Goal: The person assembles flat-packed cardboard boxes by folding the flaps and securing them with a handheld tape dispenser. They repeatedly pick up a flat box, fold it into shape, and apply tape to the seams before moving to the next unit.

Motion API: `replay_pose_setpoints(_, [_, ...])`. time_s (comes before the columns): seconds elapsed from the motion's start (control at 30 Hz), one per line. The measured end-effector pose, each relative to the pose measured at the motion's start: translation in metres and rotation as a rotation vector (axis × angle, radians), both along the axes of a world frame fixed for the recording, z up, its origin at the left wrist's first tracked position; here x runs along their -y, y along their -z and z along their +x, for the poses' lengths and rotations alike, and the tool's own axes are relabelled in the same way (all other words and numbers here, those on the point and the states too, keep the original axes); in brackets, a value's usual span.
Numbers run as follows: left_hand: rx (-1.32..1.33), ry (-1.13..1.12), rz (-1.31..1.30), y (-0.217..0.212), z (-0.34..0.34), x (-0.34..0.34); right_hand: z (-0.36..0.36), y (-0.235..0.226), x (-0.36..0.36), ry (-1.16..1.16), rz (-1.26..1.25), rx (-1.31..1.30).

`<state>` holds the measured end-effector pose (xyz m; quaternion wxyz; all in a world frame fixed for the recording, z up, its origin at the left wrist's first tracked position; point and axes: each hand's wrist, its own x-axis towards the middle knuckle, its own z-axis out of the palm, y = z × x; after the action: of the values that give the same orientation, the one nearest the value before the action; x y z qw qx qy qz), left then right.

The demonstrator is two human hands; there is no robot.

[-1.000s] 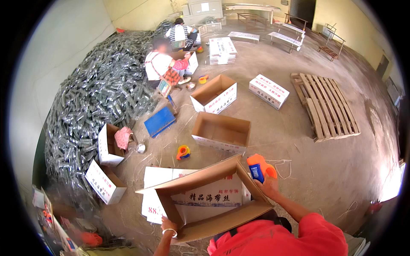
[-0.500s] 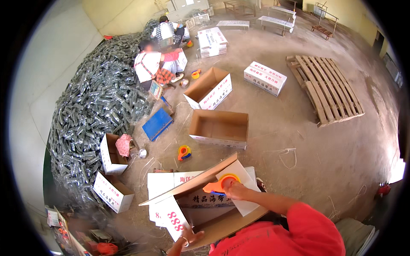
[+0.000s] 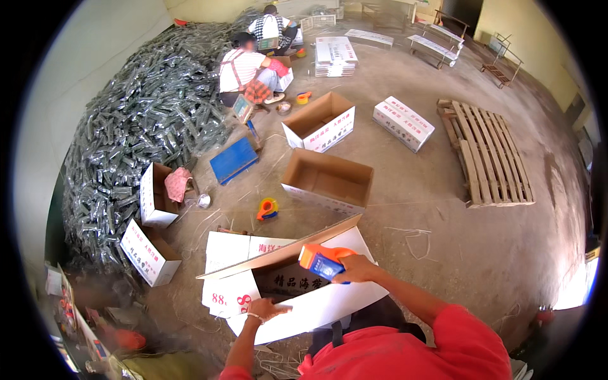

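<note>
So the concrete floor has loads of open room out at 3 o'clock, nothing but a few loose strings there. The 9 o'clock side is walled in by a huge heap of shiny bundled packets running up toward 11.

Boxes: a wooden pallet lies at 2 o'clock, with a closed white carton with red print just left of it. Two open brown cartons sit near the middle, the nearer carton and the farther carton behind it at 12. A blue flat board lies at 10 o'clock, and two small white boxes hug the heap's edge at 8 to 9. A stack of flat white cartons is far off at 12, next to two people crouching.

The box being worked is at 6 o'clock, right in front: brown inside, white outside with red and black print, flaps standing open. Right hand is wrapped around an orange and blue tape dispenser pressed on the flap edge. Left hand lies flat, fingers spread, on the white near flap. A second orange dispenser lies on the floor just beyond.
</note>
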<state>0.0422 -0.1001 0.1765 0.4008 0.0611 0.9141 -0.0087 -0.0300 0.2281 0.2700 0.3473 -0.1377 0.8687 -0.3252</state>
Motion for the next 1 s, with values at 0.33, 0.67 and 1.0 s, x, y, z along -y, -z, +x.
replay_pose_setpoints(0.33, [-1.134,-0.168,0.443,0.016,0.001,-0.043,0.094,0.06,-0.033,0.064,-0.17,0.034])
replay_pose_setpoints(0.67, [-1.199,-0.451,0.067,-0.029,-0.06,-0.036,0.122,0.069,-0.006,-0.221,0.089,-0.254])
replay_pose_setpoints(1.0, [-0.868,-0.519,0.11,0.046,0.072,-0.043,0.129,0.062,0.001,-0.201,0.03,-0.32])
